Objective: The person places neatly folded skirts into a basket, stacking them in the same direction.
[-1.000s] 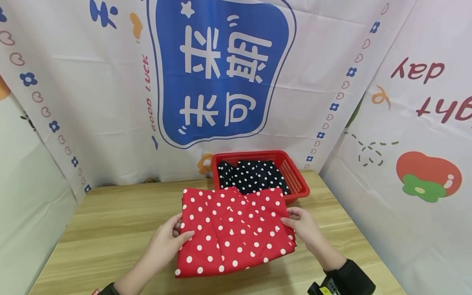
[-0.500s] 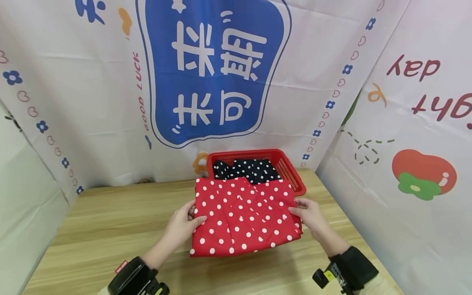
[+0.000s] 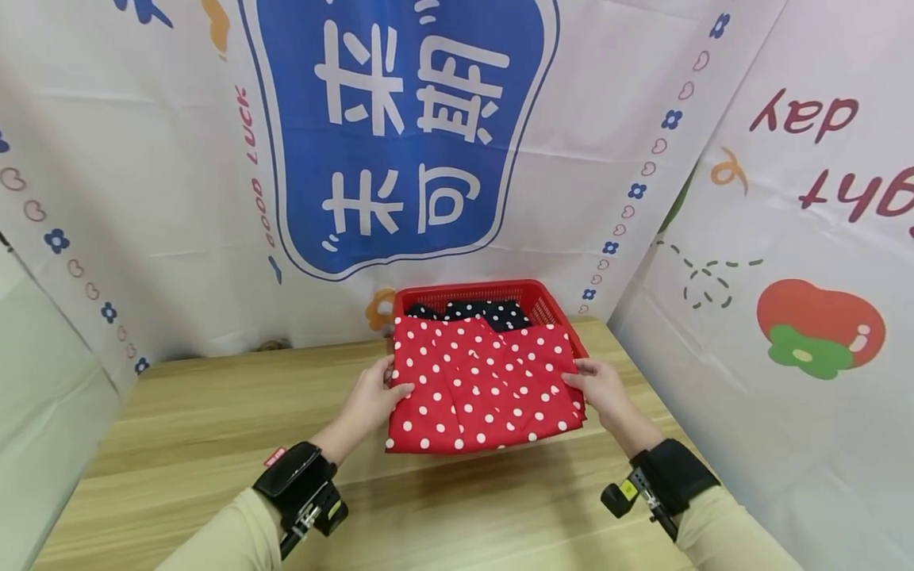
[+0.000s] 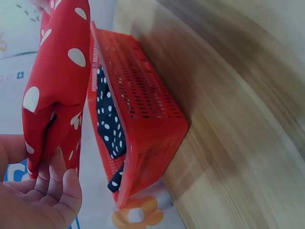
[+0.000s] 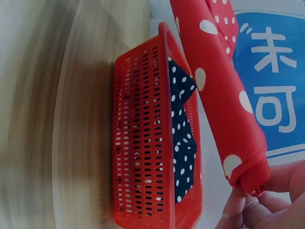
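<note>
A folded red cloth with white polka dots (image 3: 485,388) is stretched between both hands in the head view. My left hand (image 3: 373,396) pinches its left edge, thumb on top and fingers beneath. At the opposite edge my right hand (image 3: 602,388) grips it the same way. Both wrist views show the red cloth held up over a red plastic basket (image 4: 152,138), apart from its rim. Inside the basket lies a black cloth with white dots (image 5: 182,138); the red cloth hides part of it in the head view.
The basket stands at the back of a wooden table (image 3: 250,428), close to a printed white curtain (image 3: 178,198). Another printed sheet (image 3: 800,206) hangs along the right side. Both wrists wear black straps with small cameras.
Both hands have carried the red cloth forward and slightly right, so it now covers more of the basket and the black cloth. The head view has shifted slightly.
</note>
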Demonstrator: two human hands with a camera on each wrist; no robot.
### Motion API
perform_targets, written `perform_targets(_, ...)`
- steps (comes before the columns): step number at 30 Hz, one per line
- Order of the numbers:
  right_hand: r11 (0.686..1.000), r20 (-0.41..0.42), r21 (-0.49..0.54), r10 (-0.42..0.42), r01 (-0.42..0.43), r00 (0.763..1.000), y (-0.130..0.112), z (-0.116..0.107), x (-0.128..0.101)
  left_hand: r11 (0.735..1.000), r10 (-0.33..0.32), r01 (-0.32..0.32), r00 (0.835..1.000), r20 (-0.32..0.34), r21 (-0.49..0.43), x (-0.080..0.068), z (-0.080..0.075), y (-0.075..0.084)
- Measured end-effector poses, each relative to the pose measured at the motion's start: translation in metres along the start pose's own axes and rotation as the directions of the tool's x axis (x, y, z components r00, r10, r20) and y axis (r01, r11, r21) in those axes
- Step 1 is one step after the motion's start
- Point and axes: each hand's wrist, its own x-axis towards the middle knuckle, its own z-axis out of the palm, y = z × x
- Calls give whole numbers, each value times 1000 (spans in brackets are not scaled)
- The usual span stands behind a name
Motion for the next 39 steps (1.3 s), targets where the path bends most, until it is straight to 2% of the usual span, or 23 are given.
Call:
perform_targets(8,999,-8,26,25,-25,1000,-5,1,19,999,15,-15,1000,1,28,23,0,1)
perform_targets(12,999,-23,26,24,-24,999,-5,2,27,998,11,-10,1000,-4,59,27,1,0)
perform_targets(19,999,-49,34,42,-40,998,-7,4,41,998,-2,3,1000,-15,63,32,7,0)
perform_targets(29,996,-43,53,72,-70,996,-14,4,50,998,-9,10,1000,-21,54,43,7,2)
perform_targets(39,994,-46,64,90,-87,995,-17,7,61,994,-36,41,998,-54,103,52,8,3)
